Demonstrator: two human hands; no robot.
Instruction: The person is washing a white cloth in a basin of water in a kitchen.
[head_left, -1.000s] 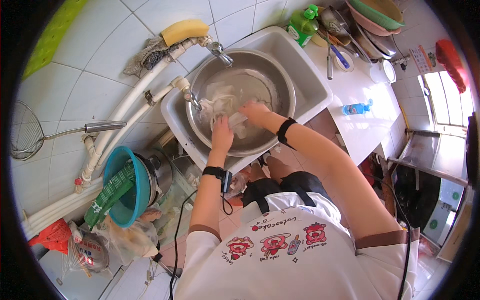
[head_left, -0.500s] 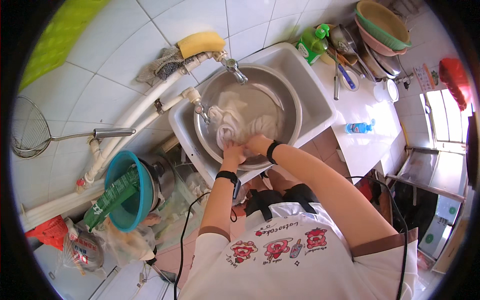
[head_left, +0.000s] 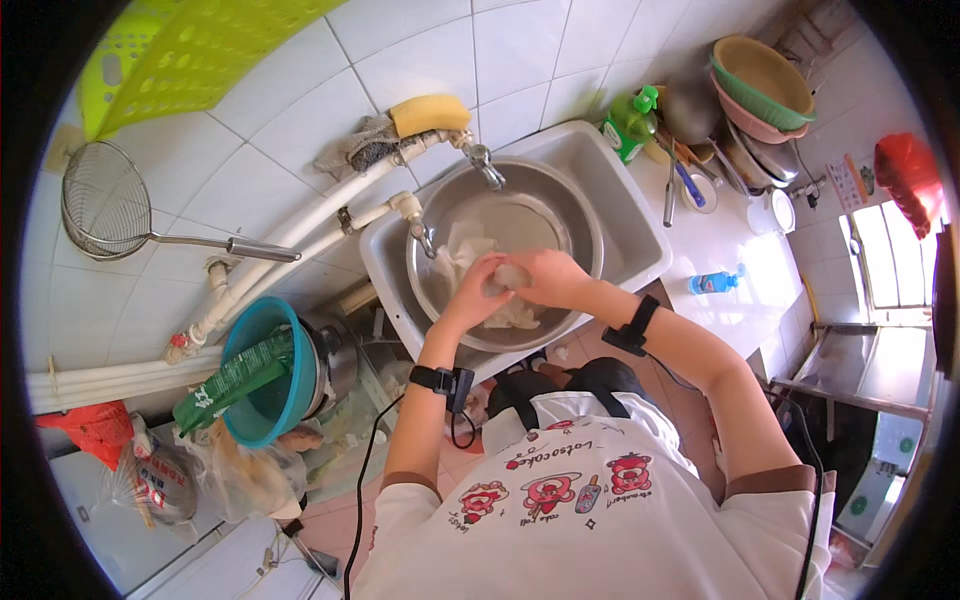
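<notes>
Both my hands are together over the round metal basin (head_left: 583, 210), which sits in a grey sink (head_left: 640, 225). Between them is a small whitish wad of wet cloth (head_left: 510, 278). My left hand (head_left: 478, 293) closes on its near-left side, and my right hand (head_left: 550, 277) wraps it from the right, hiding part of it. More white cloth (head_left: 466, 252) lies in the shallow water at the basin's left. Another pale piece (head_left: 513, 316) shows below my hands, near the front rim.
Two taps (head_left: 484, 165) reach over the basin from wall pipes. A yellow sponge (head_left: 428, 115) rests on the pipe. A green bottle (head_left: 630, 122) stands behind the sink's right corner; a blue bottle (head_left: 712, 283) lies on the white counter (head_left: 690, 240). A teal basin (head_left: 300, 385) is at left.
My hands have risen from the water and now hold a wad of cloth between them. The cloth in the basin has shifted. The view has tilted slightly.
</notes>
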